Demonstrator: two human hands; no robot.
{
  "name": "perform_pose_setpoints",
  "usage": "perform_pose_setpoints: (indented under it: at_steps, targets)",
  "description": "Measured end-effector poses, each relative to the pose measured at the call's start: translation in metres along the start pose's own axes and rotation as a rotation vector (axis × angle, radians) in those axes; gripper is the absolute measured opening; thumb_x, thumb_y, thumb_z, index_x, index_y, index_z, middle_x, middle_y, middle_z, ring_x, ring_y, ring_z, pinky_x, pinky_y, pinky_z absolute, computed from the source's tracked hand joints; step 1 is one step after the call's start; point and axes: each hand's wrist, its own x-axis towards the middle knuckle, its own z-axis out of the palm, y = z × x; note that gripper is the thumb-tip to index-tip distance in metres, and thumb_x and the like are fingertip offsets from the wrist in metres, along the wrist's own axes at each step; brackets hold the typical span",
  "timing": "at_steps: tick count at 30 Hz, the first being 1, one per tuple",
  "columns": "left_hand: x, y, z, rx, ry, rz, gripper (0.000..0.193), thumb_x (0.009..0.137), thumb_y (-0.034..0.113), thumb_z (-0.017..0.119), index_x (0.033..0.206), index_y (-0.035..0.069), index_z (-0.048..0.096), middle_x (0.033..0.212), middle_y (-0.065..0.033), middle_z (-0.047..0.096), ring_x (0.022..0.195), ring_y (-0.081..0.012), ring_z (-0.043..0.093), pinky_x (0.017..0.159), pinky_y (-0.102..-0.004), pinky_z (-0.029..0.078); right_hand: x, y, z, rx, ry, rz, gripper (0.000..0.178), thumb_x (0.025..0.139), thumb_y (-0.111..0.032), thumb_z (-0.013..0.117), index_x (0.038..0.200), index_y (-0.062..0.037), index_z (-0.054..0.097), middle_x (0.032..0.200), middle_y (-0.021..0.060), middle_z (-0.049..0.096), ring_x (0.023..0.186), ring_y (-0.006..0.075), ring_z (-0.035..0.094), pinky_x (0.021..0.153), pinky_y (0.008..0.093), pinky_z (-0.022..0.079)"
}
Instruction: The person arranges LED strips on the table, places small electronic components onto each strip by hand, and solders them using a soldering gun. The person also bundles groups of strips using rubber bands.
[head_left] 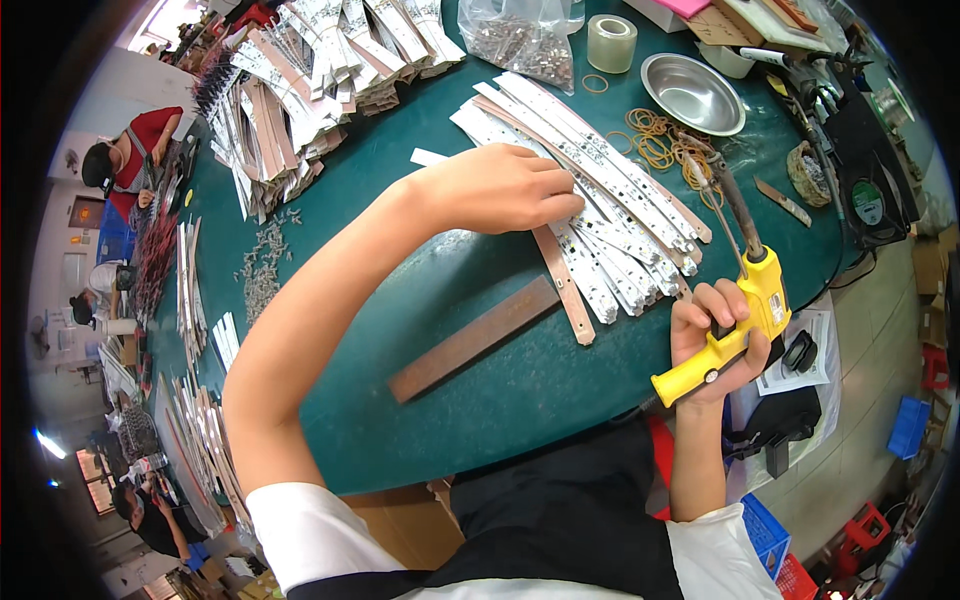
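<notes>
My right hand [722,335] is wrapped round the yellow handle of a soldering gun [768,292], its metal tip and feed tube pointing up and away over the table's right side. Curled and closed, my left hand [510,190] rests over the left side of a pile of narrow circuit board strips [610,165]. Its fingertips are hidden, so I cannot tell what they pinch. One tan strip [566,290] runs out from below that hand toward me. Nearer still, a flat brown bar [474,340] lies slantwise on the green table [440,440].
Bundled strips [300,90] are heaped at the far left, beside scattered small metal parts [264,270]. A bag of small parts [517,42], a tape roll [611,44], a steel bowl [693,93] and rubber bands [652,140] stand behind the pile. Other people work at left.
</notes>
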Motion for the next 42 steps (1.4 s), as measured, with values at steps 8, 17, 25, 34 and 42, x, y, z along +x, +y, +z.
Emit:
perform_pose_setpoints:
  at_steps: [8,17,25,34,42]
  targets:
    - [-0.001,-0.006,0.001,-0.052,0.105,0.021,0.026,0.08,0.01,0.058,0.106,0.008,0.059,0.096,-0.0058,0.058,0.094,-0.0223,0.059,0.083,-0.0336,0.048,0.0,-0.001,0.001,-0.009,0.003,0.014,0.042,0.078,-0.016,0.066,0.114,-0.0066,0.047,0.091,0.0016,0.05,0.087,0.0127,0.047,0.081,0.0311,0.039]
    - [-0.042,0.015,-0.073,-0.302,-0.179,-0.228,0.009,0.077,0.008,0.066,0.086,0.007,0.066,0.09,-0.005,0.058,0.086,-0.0251,0.061,0.073,-0.0367,0.051,-0.002,-0.001,0.001,-0.007,0.021,0.033,0.043,0.077,-0.014,0.065,0.115,-0.0057,0.046,0.093,0.0026,0.049,0.088,0.0138,0.046,0.081,0.031,0.038]
    - [-0.09,0.057,-0.039,-0.323,-0.297,-0.27,0.012,0.076,0.005,0.063,0.088,0.007,0.063,0.088,-0.0063,0.057,0.09,-0.0271,0.06,0.081,-0.0371,0.05,-0.002,0.0,0.006,0.029,0.009,0.054,0.036,0.078,-0.01,0.064,0.109,-0.0062,0.046,0.095,0.0027,0.047,0.09,0.0146,0.044,0.083,0.032,0.037]
    - [-0.101,0.066,-0.015,-0.092,0.114,-0.185,0.032,0.077,0.005,0.06,0.109,0.01,0.066,0.104,-0.0059,0.066,0.099,-0.0237,0.062,0.084,-0.0338,0.052,-0.003,0.001,0.004,0.025,0.015,0.054,0.036,0.079,-0.009,0.063,0.11,-0.0061,0.046,0.095,0.0029,0.048,0.09,0.0148,0.044,0.083,0.0321,0.037]
    - [-0.115,0.093,-0.016,0.114,0.345,-0.224,0.025,0.079,0.01,0.06,0.103,0.01,0.067,0.102,-0.0035,0.068,0.095,-0.02,0.066,0.08,-0.0301,0.055,-0.003,0.002,0.002,0.003,0.013,0.058,0.039,0.079,-0.009,0.064,0.113,-0.0056,0.045,0.095,0.003,0.047,0.09,0.0144,0.045,0.083,0.032,0.037]
